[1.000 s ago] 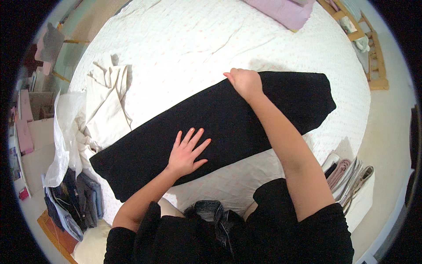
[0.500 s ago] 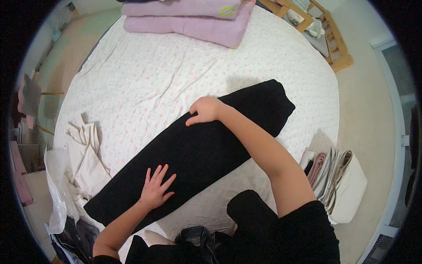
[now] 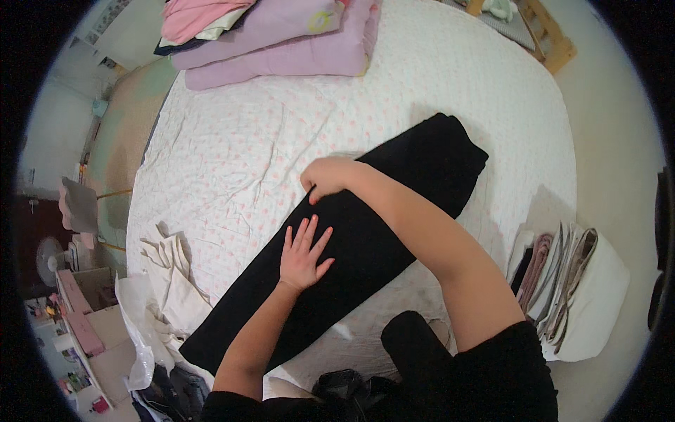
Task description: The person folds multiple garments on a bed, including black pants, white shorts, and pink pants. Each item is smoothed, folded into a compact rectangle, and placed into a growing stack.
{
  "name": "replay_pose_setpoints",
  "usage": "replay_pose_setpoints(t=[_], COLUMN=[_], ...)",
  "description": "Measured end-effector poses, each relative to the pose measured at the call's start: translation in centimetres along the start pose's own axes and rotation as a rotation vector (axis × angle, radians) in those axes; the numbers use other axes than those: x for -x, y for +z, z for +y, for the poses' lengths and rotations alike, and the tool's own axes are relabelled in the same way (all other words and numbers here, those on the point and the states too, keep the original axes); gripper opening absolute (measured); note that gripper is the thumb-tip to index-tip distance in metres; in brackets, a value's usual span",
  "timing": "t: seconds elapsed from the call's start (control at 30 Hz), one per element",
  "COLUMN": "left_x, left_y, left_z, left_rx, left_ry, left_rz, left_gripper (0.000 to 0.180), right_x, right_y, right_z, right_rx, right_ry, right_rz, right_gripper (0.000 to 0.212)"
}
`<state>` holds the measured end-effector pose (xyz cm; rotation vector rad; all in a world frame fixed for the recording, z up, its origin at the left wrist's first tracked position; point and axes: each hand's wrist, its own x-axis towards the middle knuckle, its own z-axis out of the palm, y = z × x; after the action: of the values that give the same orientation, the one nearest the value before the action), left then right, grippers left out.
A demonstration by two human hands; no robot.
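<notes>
Black trousers [image 3: 344, 253] lie folded lengthwise on the bed, stretched slantwise from lower left to upper right. My left hand [image 3: 302, 260] rests flat on the middle of the cloth, its fingers spread and holding nothing. Just beyond it, my right hand [image 3: 327, 179] is closed over the far long edge of the trousers; its thumb lies on top, and its other fingers are partly hidden. My right forearm crosses over the upper part of the cloth.
Folded purple quilts [image 3: 274, 60] with a pink garment [image 3: 200, 17] on top are stacked at the far side. Upright folded clothes [image 3: 569, 281] stand at the right. Crumpled cream cloth [image 3: 172, 271] and a clear plastic bag [image 3: 137, 323] lie at the left. The bed sheet [image 3: 225, 162] is wrinkled.
My left hand has slid up along the trousers, closer to my right hand. The right hand keeps its place on the far edge. My view has shifted, showing more of the left side.
</notes>
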<state>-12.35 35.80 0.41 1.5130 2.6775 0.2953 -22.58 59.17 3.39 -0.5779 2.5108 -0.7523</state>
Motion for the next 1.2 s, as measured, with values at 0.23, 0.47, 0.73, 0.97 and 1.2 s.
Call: replay_pose_setpoints(t=[0.23, 0.47, 0.73, 0.97, 1.2], left_x=[0.1, 0.0, -1.1, -2.8, -9.2], left_y=[0.1, 1.7, 1.1, 0.7, 0.7], left_z=[1.9, 9.8, 10.4, 9.8, 4.2], left_rx=[0.007, 0.154, 0.095, 0.136, 0.067], left_ry=[-0.164, -0.205, -0.235, -0.226, -0.382], left_rz=[-0.042, -0.130, -0.191, -0.158, 0.292], left_gripper=[0.075, 0.082, 0.080, 0.079, 0.065], right_x=[6.6, 14.9, 23.4, 17.8, 12.3], right_y=[4.3, 13.3, 8.7, 8.1, 4.2], right_z=[-1.7, -3.4, 5.9, 1.5, 3.6], right_rx=[0.191, 0.212, 0.328, 0.234, 0.360], right_ry=[0.099, 0.130, 0.520, 0.417, 0.449], right_rz=[0.929, 0.660, 0.861, 0.904, 0.975], right_gripper=[0.009, 0.051, 0.064, 0.062, 0.060])
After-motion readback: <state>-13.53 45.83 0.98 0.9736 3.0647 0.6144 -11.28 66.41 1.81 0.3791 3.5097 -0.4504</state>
